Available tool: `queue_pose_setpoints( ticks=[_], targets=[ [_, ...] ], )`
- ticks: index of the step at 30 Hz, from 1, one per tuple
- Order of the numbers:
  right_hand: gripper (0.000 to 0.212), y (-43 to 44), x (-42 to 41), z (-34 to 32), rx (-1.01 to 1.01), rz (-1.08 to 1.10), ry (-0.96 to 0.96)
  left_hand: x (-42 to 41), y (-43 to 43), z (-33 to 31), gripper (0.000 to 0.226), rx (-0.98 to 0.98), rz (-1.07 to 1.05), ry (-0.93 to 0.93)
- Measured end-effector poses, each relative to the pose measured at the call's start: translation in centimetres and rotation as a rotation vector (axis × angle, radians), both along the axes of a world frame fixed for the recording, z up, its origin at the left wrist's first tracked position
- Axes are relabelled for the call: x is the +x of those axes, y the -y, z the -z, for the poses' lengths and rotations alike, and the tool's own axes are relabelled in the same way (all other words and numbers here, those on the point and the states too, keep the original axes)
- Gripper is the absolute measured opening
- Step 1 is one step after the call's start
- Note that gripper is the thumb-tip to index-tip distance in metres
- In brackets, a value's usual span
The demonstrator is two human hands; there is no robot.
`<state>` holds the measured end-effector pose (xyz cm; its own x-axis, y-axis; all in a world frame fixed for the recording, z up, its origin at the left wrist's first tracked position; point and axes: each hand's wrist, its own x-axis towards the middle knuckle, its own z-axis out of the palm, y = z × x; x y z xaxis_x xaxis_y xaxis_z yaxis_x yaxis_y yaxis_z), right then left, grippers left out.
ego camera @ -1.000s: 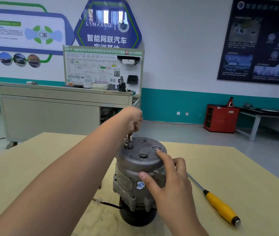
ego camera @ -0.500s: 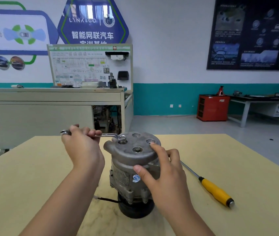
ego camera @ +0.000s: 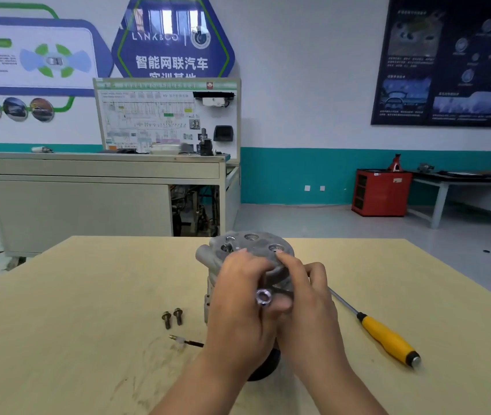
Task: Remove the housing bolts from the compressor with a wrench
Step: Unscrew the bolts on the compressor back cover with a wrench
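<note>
At left, against the wall, a grey workshop cabinet (ego camera: 82, 205) carries a wiring display board (ego camera: 166, 115). On the pale wooden table (ego camera: 58, 324) in front, a pair of bolts (ego camera: 166, 320) lie side by side, heads pointing away from the camera, just left of the compressor (ego camera: 256, 247) and clear of it. A short black lead with a pale connector (ego camera: 178, 340) runs out from the compressor's base beneath them. The compressor stands upright at the middle of the table, its round grey head up, bolt holes showing in the top face. The person's left hand (ego camera: 238, 307) is closed round a wrench (ego camera: 263, 296) in front of the housing, with only the wrench's ring end and a short dark stretch of shank in sight beyond the thumb. The right hand (ego camera: 310, 301) grasps the compressor's right side, forefinger laid over the rim of the head, the other fingers curled. Further right a yellow-handled screwdriver (ego camera: 388, 339) lies on the table, its shaft pointing toward the compressor. A red tool cabinet (ego camera: 380, 191) stands on the floor by the far wall, below a dark poster (ego camera: 448, 61).
</note>
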<state>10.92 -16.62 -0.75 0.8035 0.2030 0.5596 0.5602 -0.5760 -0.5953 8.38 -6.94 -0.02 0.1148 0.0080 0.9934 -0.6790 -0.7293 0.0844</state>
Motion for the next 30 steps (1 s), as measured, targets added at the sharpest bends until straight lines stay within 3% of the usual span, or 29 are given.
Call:
queue_pose_setpoints(
  ticks=[3,5,7,10,14,18,23,26,30],
  targets=[
    [0.036,-0.4,0.5,0.3,-0.059,0.062,-0.015,0.6,0.4,-1.6,0.023,0.13,-0.194,-0.051],
    [0.015,-0.9,0.4,0.1,-0.016,0.079,-0.031,1.2,0.9,-2.9,0.052,0.212,-0.3,-0.075],
    [0.029,-0.9,0.4,-0.1,-0.032,0.102,-0.019,1.6,1.3,-4.2,0.065,0.301,-0.37,-0.144],
    [0.035,-0.6,0.5,0.0,-0.019,0.104,-0.07,2.2,1.6,-4.7,0.049,0.415,-0.402,-0.258],
    [0.05,-0.4,0.1,-0.4,0.106,-0.027,-0.067,3.1,2.4,-6.5,0.058,0.387,-0.478,-0.593],
    [0.029,0.0,0.2,-0.2,0.085,-0.037,-0.052,4.6,3.0,-7.8,0.064,0.382,-0.591,-0.733],
    [0.026,0.5,-0.2,-0.5,0.119,-0.069,-0.047,6.4,3.3,-9.0,0.067,0.454,-0.639,-0.826],
    [0.048,0.2,-0.2,-0.5,0.07,-0.052,0.013,8.1,2.7,-9.8,0.065,0.481,-0.627,-0.988],
    [0.063,-0.1,-0.2,-0.1,-0.044,-0.027,0.065,9.6,1.3,-11.0,0.063,0.53,-0.515,-1.23]
  ],
)
